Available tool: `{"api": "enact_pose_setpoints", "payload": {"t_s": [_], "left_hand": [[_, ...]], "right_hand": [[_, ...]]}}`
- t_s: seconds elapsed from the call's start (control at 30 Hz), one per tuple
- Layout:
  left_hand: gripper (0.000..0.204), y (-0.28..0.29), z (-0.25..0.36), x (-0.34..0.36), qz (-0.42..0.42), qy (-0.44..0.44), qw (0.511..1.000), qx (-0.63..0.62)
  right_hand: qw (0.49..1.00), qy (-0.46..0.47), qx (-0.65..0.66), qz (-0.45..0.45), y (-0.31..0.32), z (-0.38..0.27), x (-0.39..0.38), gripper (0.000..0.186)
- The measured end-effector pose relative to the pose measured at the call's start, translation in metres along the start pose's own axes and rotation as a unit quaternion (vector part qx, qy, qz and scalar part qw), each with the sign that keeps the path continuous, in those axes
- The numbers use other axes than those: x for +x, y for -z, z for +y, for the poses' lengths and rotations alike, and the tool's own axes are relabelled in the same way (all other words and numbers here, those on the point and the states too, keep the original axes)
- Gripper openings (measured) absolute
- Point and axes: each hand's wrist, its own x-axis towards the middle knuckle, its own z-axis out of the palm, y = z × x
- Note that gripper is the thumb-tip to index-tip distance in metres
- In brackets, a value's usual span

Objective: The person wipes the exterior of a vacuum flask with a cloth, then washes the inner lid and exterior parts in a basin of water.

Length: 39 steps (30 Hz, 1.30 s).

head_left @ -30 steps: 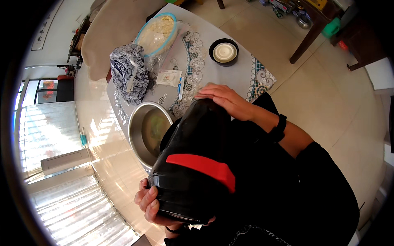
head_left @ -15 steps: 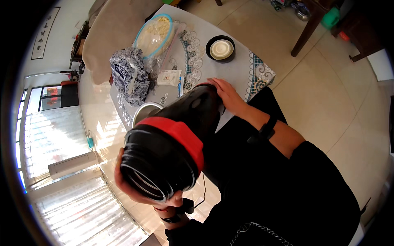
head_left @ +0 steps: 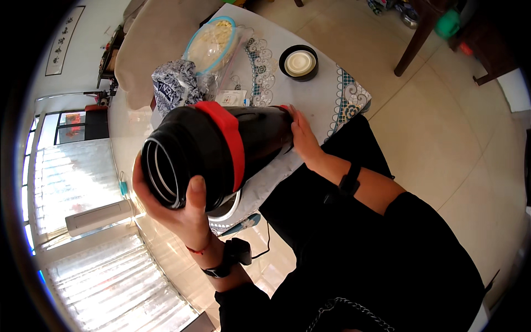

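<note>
A large black thermos flask point(head_left: 260, 130) with a red band lies nearly level across my two hands. Its open, threaded mouth points left, without a lid. My left hand point(head_left: 180, 213) grips the neck end, thumb over the near side and fingers around the rim. At the other end, my right hand point(head_left: 304, 138) is closed on the base. Beneath the flask, partly hidden, is a light-rimmed round container point(head_left: 229, 207). On the table rests a round black cap point(head_left: 310, 75) with a white stopper point(head_left: 300, 63) in it.
The patterned tablecloth point(head_left: 276, 39) covers the table. Along its far left side are a blue-rimmed round container of pale pieces point(head_left: 221, 39), a black-and-white printed fabric bundle point(head_left: 176, 83) and a small white packet point(head_left: 231, 98). A beige sofa point(head_left: 149, 44) stands beyond.
The flask has swung from mouth tilted downward to nearly level, its mouth moving up and left. My left hand moved with it. The light-rimmed container now shows below the flask.
</note>
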Motion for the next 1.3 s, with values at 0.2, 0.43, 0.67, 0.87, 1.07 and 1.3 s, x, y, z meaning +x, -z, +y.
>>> {"api": "enact_pose_setpoints", "payload": {"t_s": [0.2, 0.43, 0.67, 0.87, 1.07, 1.3], "left_hand": [[0.066, -0.013, 0.005, 0.021, 0.020, 0.052, 0.998, 0.022], [0.082, -0.024, -0.002, 0.050, 0.025, 0.067, 0.997, 0.035], [0.078, -0.001, -0.017, 0.044, -0.045, 0.041, 0.998, -0.002], [0.070, 0.014, -0.059, -0.018, -0.045, 0.102, 0.971, -0.210], [0.047, 0.001, -0.089, -0.049, -0.041, 0.108, 0.966, -0.232], [0.028, -0.015, -0.099, -0.049, 0.026, 0.118, 0.973, -0.199]], "right_hand": [[0.940, -0.223, 0.248, -0.067, -0.009, -0.096, -0.032, 0.052], [0.957, -0.134, 0.190, -0.172, -0.013, -0.153, -0.002, 0.049], [0.964, -0.114, 0.169, -0.169, -0.010, -0.180, 0.000, 0.045], [0.964, -0.099, 0.180, -0.170, -0.002, -0.183, -0.003, 0.041], [0.955, -0.104, 0.219, -0.173, -0.002, -0.184, -0.004, 0.040], [0.945, 0.039, 0.201, -0.256, -0.019, -0.186, -0.011, 0.058]]}}
